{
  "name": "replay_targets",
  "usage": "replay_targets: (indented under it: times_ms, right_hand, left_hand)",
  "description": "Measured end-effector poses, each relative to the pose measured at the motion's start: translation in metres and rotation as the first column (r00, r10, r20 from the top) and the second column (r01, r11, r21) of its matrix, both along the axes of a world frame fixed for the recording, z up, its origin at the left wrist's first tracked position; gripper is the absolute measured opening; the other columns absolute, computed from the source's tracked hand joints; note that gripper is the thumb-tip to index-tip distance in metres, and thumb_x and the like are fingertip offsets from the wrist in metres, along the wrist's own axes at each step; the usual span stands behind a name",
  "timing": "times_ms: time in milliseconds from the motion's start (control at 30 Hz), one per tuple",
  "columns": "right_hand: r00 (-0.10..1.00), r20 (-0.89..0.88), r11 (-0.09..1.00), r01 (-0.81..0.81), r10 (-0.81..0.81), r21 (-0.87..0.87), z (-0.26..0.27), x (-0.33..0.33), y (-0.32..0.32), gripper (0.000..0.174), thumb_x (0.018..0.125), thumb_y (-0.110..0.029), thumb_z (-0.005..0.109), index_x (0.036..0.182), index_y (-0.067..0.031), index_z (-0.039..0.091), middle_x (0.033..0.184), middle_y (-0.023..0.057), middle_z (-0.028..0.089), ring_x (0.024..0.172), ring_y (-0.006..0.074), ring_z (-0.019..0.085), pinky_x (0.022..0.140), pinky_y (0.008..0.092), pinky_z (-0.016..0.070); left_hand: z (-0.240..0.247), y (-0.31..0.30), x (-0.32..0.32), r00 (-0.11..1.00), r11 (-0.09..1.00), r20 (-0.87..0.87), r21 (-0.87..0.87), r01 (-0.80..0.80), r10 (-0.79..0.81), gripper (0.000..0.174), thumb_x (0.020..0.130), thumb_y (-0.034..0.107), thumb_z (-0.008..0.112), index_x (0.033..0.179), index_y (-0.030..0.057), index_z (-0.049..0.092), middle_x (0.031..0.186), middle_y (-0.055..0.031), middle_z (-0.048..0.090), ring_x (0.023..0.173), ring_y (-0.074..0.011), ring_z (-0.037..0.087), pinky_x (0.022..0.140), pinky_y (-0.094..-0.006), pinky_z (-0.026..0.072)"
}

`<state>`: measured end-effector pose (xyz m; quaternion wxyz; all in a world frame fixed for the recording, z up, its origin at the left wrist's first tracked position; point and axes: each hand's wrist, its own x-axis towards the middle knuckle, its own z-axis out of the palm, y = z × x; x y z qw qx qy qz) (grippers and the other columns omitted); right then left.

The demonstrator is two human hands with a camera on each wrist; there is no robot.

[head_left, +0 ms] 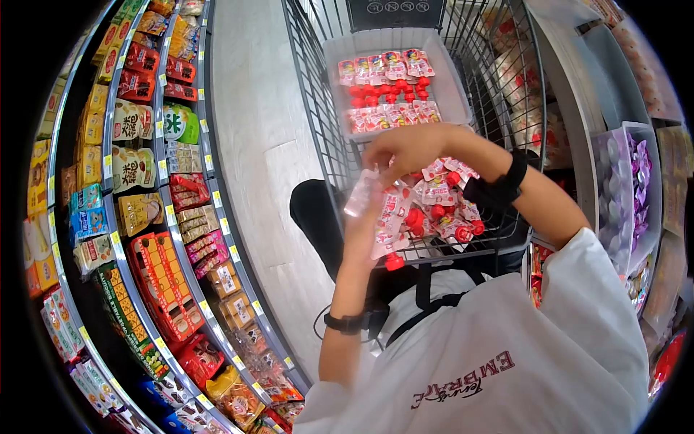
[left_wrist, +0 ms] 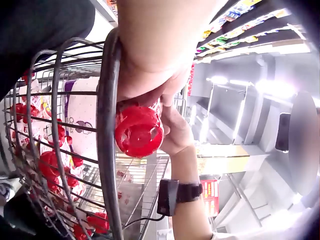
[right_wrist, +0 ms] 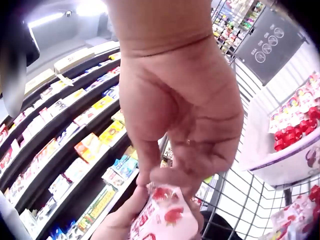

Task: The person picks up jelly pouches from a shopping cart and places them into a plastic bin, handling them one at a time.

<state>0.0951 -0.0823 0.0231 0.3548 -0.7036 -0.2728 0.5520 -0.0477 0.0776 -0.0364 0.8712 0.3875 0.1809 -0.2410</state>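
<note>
My left hand (head_left: pixel 363 223) grips a pink-and-white spouted jelly pouch (right_wrist: pixel 167 215) printed with strawberries. Its big red cap (left_wrist: pixel 140 131) pokes out below that hand in the left wrist view. Bent over the opposite end of the pouch, my right hand (right_wrist: pixel 185 115) pinches it between thumb and fingers; in the head view this right hand (head_left: pixel 413 150) reaches across from the right. Many similar loose pouches (head_left: pixel 437 192) lie jumbled in the cart beside the hands. Beyond them, a translucent bin (head_left: pixel 455 79) holds pouches in two rows, red caps facing inward.
A black wire shopping cart (head_left: pixel 309 79) surrounds the bin and loose pouches, its near rim close under my forearms. Snack shelves (head_left: pixel 206 155) run along the left, past a strip of pale floor (head_left: pixel 249 145). At the right stands a clear-fronted bin (head_left: pixel 614 195) with purple packs.
</note>
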Motion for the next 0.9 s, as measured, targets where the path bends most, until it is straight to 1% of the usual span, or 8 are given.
replay_targets:
  times_ms: [67,133,233,400,533,600,800,900]
  right_hand:
    - [0.983,0.039,0.969,0.168,-0.178,0.178,-0.016,-0.005,-0.006,0.018,0.086,-0.017,0.065,0.095,-0.0025,0.061,0.079,0.0063,0.065,0.058,0.0127,0.061,0.052,0.0248,0.0470]
    - [0.979,-0.003,0.968,0.201,-0.203,0.148,0.008,-0.004,-0.011,0.011,0.087,-0.012,0.063,0.091,-0.0030,0.056,0.080,0.0067,0.065,0.060,0.0135,0.066,0.049,0.0238,0.0481]
    - [0.906,-0.235,0.893,0.400,-0.351,0.205,0.013,0.002,-0.029,0.012,0.090,-0.006,0.059,0.088,-0.0031,0.048,0.085,0.0097,0.063,0.074,0.0202,0.071,0.054,0.0253,0.0572]
    - [0.691,-0.066,0.620,0.682,-0.720,0.388,-0.017,0.058,-0.084,0.009,0.086,-0.005,0.064,0.089,-0.0025,0.055,0.088,0.0096,0.067,0.078,0.0200,0.070,0.068,0.0248,0.0572]
    - [0.644,0.231,0.675,0.624,-0.730,0.394,-0.087,0.088,-0.083,0.007,0.080,-0.003,0.068,0.080,-0.0011,0.062,0.088,0.0105,0.068,0.081,0.0180,0.068,0.071,0.0253,0.0552]
    - [0.655,0.659,0.884,0.466,-0.371,0.035,-0.104,0.093,-0.069,0.006,0.073,0.002,0.070,0.070,-0.0001,0.065,0.091,0.0113,0.069,0.082,0.0165,0.067,0.072,0.0268,0.0539]
    - [0.776,0.384,0.866,0.455,-0.500,0.208,-0.194,0.101,-0.083,0.006,0.067,0.007,0.067,0.067,0.0006,0.065,0.092,0.0125,0.069,0.081,0.0149,0.066,0.073,0.0284,0.0532]
    - [0.803,0.413,0.896,0.435,-0.429,0.086,-0.220,0.105,-0.091,0.012,0.072,0.000,0.067,0.084,-0.0007,0.065,0.088,0.0103,0.068,0.081,0.0145,0.065,0.070,0.0277,0.0528]
  left_hand:
    - [-0.011,0.000,-0.002,0.988,0.993,0.149,0.099,-0.060,0.045,0.048,0.093,0.031,0.060,0.129,0.0061,0.043,0.110,-0.0110,0.061,0.088,-0.0198,0.066,0.067,-0.0324,0.0575]
    - [-0.007,0.001,-0.003,0.992,0.989,0.106,0.127,-0.077,0.063,0.048,0.093,0.034,0.058,0.130,0.0073,0.041,0.111,-0.0104,0.060,0.087,-0.0192,0.066,0.066,-0.0318,0.0576]
    - [-0.005,0.001,-0.003,0.994,0.994,0.085,0.079,-0.078,0.071,0.041,0.095,0.027,0.057,0.128,0.0083,0.042,0.113,-0.0106,0.060,0.090,-0.0191,0.066,0.067,-0.0312,0.0580]
    - [0.009,-0.001,0.001,0.998,0.998,0.051,0.047,-0.042,0.040,0.037,0.093,0.016,0.057,0.125,0.0058,0.043,0.118,-0.0148,0.058,0.092,-0.0217,0.065,0.069,-0.0322,0.0576]
    - [0.009,-0.001,0.002,0.999,0.998,-0.002,-0.021,-0.054,0.054,0.037,0.087,0.005,0.057,0.121,0.0069,0.045,0.108,-0.0135,0.059,0.089,-0.0243,0.065,0.060,-0.0329,0.0571]
    - [0.006,0.001,0.002,1.000,1.000,0.000,-0.017,-0.016,0.016,0.034,0.087,0.004,0.056,0.119,0.0070,0.046,0.109,-0.0141,0.059,0.088,-0.0244,0.065,0.061,-0.0324,0.0572]
    - [0.006,0.001,0.002,0.999,0.999,0.004,-0.021,-0.033,0.033,0.029,0.089,0.005,0.054,0.117,0.0073,0.047,0.109,-0.0131,0.059,0.087,-0.0231,0.065,0.058,-0.0313,0.0559]
    - [0.004,0.000,0.001,1.000,1.000,0.021,-0.013,0.007,-0.006,0.036,0.088,0.009,0.056,0.122,0.0064,0.042,0.115,-0.0171,0.059,0.091,-0.0242,0.064,0.060,-0.0329,0.0544]
